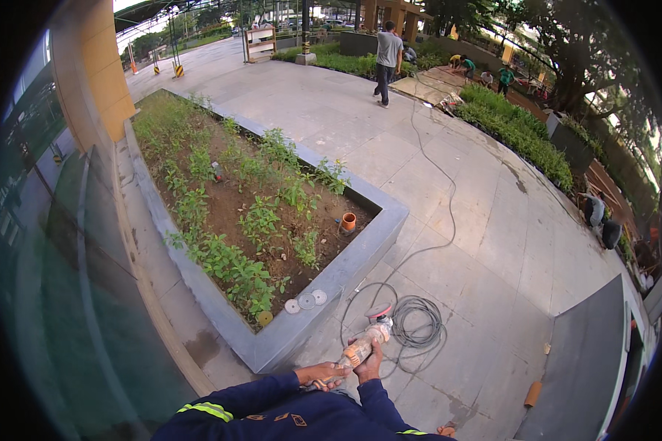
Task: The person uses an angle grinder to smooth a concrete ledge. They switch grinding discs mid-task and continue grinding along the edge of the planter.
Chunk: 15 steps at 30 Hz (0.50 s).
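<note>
Low in front of my body I hold an angle grinder [357, 354], its orange casing coated with pale dust and a red-edged round disc at its far end. My left hand [322, 375] is wrapped round the rear of the body. Nearer the head, my right hand [370, 361] grips the casing from the right side. Just beyond lies a loose coil of grey cable [419, 323] on the paving. On the near corner of the grey stone planter ledge [324, 317], several round polishing pads rest in a row, among them a white pad [292, 306] and a yellowish pad [265, 318].
The planter's soil [213, 202] bears green plants and an orange pipe [348, 221]. A cable [452, 198] runs far across the paving. Glass panels [88, 294] stand at left, a dark slab [577, 353] at right. A person in grey [388, 55] walks ahead; others crouch at far right.
</note>
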{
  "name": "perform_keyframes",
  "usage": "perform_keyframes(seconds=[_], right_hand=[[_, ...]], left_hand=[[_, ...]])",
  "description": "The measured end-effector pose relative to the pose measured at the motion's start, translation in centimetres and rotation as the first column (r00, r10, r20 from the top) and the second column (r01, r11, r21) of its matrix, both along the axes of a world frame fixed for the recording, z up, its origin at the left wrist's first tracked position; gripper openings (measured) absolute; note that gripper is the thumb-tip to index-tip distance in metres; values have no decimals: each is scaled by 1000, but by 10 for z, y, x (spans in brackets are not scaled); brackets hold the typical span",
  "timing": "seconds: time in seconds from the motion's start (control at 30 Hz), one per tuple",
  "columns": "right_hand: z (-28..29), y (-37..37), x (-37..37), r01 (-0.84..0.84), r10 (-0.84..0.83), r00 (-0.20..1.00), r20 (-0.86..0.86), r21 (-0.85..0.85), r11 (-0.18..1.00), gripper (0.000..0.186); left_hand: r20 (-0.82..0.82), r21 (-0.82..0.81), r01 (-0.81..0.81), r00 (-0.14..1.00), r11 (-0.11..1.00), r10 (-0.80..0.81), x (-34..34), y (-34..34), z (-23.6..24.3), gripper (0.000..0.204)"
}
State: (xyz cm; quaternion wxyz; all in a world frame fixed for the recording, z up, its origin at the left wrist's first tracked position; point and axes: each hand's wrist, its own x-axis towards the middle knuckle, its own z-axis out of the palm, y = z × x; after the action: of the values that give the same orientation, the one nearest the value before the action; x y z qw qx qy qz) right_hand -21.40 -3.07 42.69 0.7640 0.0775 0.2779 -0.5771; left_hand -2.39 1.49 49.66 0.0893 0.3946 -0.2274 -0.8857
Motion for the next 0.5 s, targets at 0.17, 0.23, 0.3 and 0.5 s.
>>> perform_keyframes(seconds=[0.17,0.23,0.3,0.5], right_hand=[[-18,-2,-22,-21,21,1000,-16,-34,999,45],[-15,3,-20,-19,19,1000,-1,-27,999,44],[-10,7,-23,-39,39,999,14,-20,999,44],[-6,13,-37,-33,36,994,106,-34,999,46]], left_hand=[[114,-95,129,987,987,-118,-12,-11,31,35],[198,-110,168,970,980,-144,-14,-7,31,31],[80,-142,145,988,979,-135,-11,-3,31,28],[76,-181,183,982,966,-172,-18,2,50,25]])
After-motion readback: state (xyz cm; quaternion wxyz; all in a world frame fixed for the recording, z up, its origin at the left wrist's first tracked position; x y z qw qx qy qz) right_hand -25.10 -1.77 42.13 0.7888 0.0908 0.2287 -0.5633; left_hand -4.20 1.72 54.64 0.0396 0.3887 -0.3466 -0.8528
